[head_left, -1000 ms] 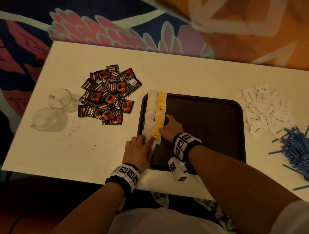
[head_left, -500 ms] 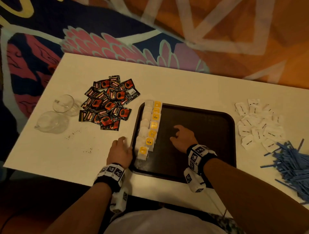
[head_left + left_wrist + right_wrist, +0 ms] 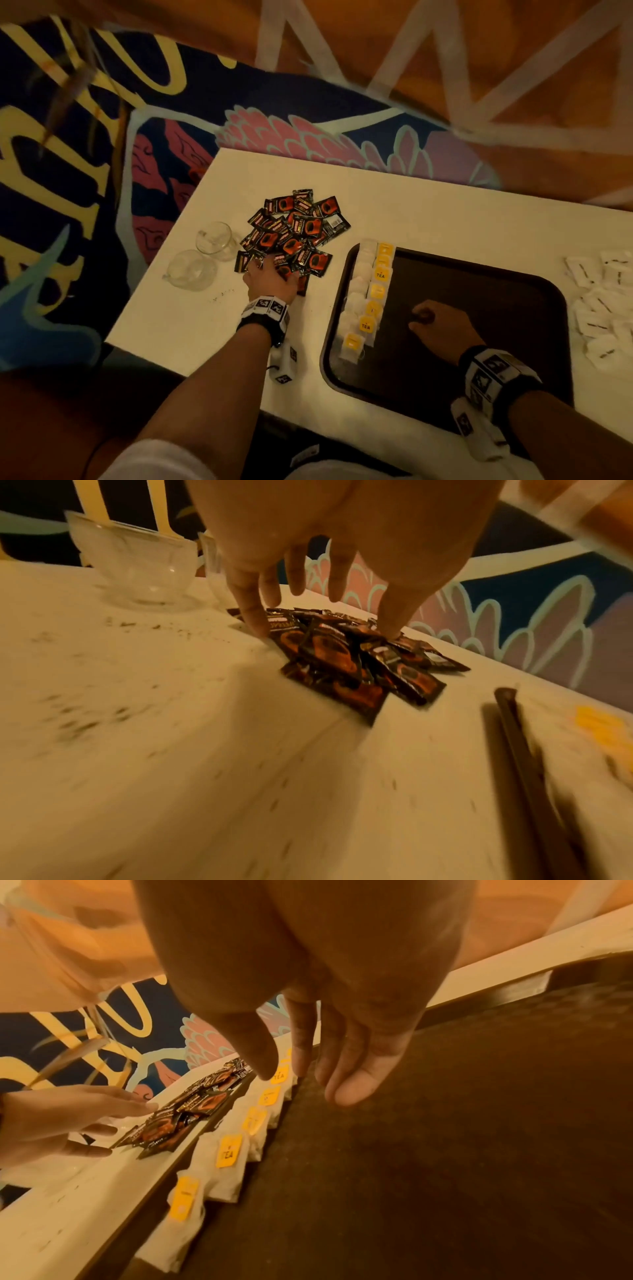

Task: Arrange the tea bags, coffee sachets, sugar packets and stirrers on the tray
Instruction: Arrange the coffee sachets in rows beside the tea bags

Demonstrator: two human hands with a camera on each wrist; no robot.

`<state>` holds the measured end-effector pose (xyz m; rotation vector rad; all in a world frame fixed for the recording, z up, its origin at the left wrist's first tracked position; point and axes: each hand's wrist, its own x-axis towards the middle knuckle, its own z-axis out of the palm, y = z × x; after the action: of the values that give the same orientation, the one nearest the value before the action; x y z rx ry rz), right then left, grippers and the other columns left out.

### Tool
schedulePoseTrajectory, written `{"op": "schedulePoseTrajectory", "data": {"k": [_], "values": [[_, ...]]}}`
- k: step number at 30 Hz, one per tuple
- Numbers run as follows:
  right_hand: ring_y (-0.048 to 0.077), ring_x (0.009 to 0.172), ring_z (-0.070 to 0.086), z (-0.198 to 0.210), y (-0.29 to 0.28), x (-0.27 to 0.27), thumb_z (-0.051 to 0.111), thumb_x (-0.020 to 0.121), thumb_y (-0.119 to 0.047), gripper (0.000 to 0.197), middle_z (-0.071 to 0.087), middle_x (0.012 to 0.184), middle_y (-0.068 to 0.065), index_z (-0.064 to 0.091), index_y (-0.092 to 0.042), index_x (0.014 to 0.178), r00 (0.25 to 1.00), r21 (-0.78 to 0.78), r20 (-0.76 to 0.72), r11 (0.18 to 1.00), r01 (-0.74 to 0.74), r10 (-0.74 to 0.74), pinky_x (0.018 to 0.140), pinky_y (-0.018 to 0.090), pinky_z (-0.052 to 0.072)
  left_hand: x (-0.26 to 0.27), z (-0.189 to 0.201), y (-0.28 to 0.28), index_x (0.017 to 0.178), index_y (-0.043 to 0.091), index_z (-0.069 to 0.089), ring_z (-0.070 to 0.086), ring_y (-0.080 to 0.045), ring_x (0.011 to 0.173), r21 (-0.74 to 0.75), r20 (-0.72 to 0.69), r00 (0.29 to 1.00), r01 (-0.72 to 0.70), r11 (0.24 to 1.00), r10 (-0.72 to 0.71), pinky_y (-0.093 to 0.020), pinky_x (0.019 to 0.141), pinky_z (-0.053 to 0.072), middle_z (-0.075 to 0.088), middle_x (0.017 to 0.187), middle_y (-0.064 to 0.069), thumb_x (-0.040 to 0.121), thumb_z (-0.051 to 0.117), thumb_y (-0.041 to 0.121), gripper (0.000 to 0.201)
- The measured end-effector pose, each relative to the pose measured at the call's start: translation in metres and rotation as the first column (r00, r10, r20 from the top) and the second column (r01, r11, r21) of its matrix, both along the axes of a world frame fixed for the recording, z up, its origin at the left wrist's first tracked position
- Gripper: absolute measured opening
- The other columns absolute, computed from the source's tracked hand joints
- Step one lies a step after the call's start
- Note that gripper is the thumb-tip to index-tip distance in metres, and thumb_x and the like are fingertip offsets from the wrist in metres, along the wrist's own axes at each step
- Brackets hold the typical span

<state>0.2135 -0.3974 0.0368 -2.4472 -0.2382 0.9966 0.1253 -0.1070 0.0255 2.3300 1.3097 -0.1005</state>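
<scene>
A heap of black-and-red coffee sachets (image 3: 294,233) lies on the white table left of the dark brown tray (image 3: 330,356). My left hand (image 3: 270,272) reaches onto the near edge of the heap. In the left wrist view its spread fingers (image 3: 255,620) touch the sachets (image 3: 342,658) without gripping one. Tea bags (image 3: 368,301) with yellow tags run in a column down the tray's left side. My right hand (image 3: 423,317) rests on the bare tray floor beside them, fingers loosely curled and holding nothing (image 3: 349,1091). White sugar packets (image 3: 603,301) lie right of the tray. No stirrers are in view.
Two empty glass cups (image 3: 215,236) (image 3: 190,270) stand just left of the sachet heap, close to my left hand. Dark crumbs (image 3: 222,294) dot the table near them. The table's near edge (image 3: 212,373) runs under my left forearm. A patterned carpet surrounds the table.
My left hand has moved from the tray's left rim up and left onto the coffee heap. My right hand has left the tea bag column and settled on the tray floor. The view swung left.
</scene>
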Motion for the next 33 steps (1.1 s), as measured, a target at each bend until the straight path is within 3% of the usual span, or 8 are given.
{"op": "schedulePoseTrajectory", "data": {"k": [4,7,10,15,21,23,27,33], "values": [[0.01,0.101,0.052,-0.003,0.022,-0.006,0.066,0.09,-0.025,0.023,0.06,0.119,-0.002,0.06,-0.023,0.112,0.999,-0.01,-0.023,0.999,0.032,-0.032,0.084,0.02,0.04,0.037,0.003,0.033,0.149,0.022,0.023,0.016,-0.044,0.141,-0.169,-0.063,0.983,-0.178,0.969,0.17,-0.055,0.109,0.028,0.012,0.155,-0.02,0.08,0.064,0.058,0.088],[0.008,0.096,0.051,-0.005,0.038,-0.009,0.066,0.09,-0.025,0.018,0.061,0.114,-0.003,0.06,-0.025,0.107,0.998,-0.014,-0.027,0.999,0.052,-0.053,0.084,0.021,0.042,0.058,-0.001,0.043,0.147,0.029,0.026,0.018,-0.048,0.138,-0.193,-0.157,0.985,-0.099,0.976,0.069,-0.06,0.105,0.031,0.013,0.153,-0.02,0.078,0.065,0.061,0.085],[0.009,0.096,0.053,-0.005,0.054,-0.01,0.066,0.089,-0.026,0.012,0.061,0.108,-0.005,0.057,-0.029,0.097,0.996,0.011,-0.047,0.997,0.076,-0.075,0.085,0.022,0.043,0.07,-0.008,0.044,0.139,0.028,0.039,0.021,-0.046,0.135,-0.168,-0.168,0.984,0.029,0.985,-0.057,-0.058,0.101,0.036,0.018,0.148,-0.018,0.079,0.071,0.045,0.07],[0.012,0.102,0.055,-0.002,0.072,-0.01,0.065,0.09,-0.028,0.018,0.059,0.11,-0.006,0.061,-0.024,0.107,0.992,0.026,-0.074,0.994,0.109,-0.107,0.085,0.022,0.044,0.074,-0.019,0.048,0.108,0.018,0.059,0.051,-0.034,0.108,-0.212,0.086,0.996,-0.007,0.977,0.025,-0.031,0.09,0.046,0.029,0.135,-0.017,0.079,0.071,0.008,0.033],[0.008,0.099,0.054,0.007,0.089,-0.007,0.064,0.09,-0.029,0.02,0.059,0.108,-0.008,0.062,-0.024,0.109,0.992,0.029,-0.061,0.993,0.112,-0.11,0.083,0.022,0.043,0.06,-0.008,0.059,0.099,0.011,0.063,0.044,-0.014,0.103,-0.296,0.287,0.952,-0.015,0.955,0.104,-0.008,0.084,0.029,0.036,0.124,-0.008,0.079,0.073,0.003,0.024],[0.007,0.095,0.053,0.01,0.096,-0.006,0.064,0.09,-0.029,0.02,0.059,0.105,-0.009,0.063,-0.022,0.109,0.995,0.048,-0.033,0.995,0.092,-0.091,0.078,0.018,0.04,0.052,-0.004,0.063,0.091,0.018,0.064,0.051,-0.015,0.106,-0.299,0.334,0.935,-0.012,0.954,0.116,-0.01,0.09,0.032,0.048,0.124,-0.007,0.076,0.076,0.007,0.023],[0.007,0.091,0.06,0.017,0.113,-0.005,0.067,0.089,-0.025,0.015,0.064,0.101,-0.007,0.066,-0.021,0.104,0.991,0.166,-0.043,0.977,0.134,-0.129,0.058,0.006,0.043,0.036,-0.002,0.065,0.078,0.028,0.062,0.06,-0.019,0.106,-0.36,0.45,0.883,0.047,0.932,0.13,-0.036,0.099,0.046,0.066,0.106,-0.002,0.073,0.078,0.005,0.028],[0.016,0.101,0.063,0.028,0.154,-0.003,0.067,0.083,-0.05,0.036,0.067,0.107,0.0,0.063,-0.021,0.103,0.933,0.379,-0.207,0.855,0.353,-0.294,0.087,0.041,0.056,0.018,0.016,0.045,0.082,0.034,0.066,0.06,-0.013,0.104,-0.494,0.588,0.794,0.203,0.845,0.153,-0.044,0.095,0.05,0.065,0.107,0.002,0.074,0.076,0.006,0.031]]}}
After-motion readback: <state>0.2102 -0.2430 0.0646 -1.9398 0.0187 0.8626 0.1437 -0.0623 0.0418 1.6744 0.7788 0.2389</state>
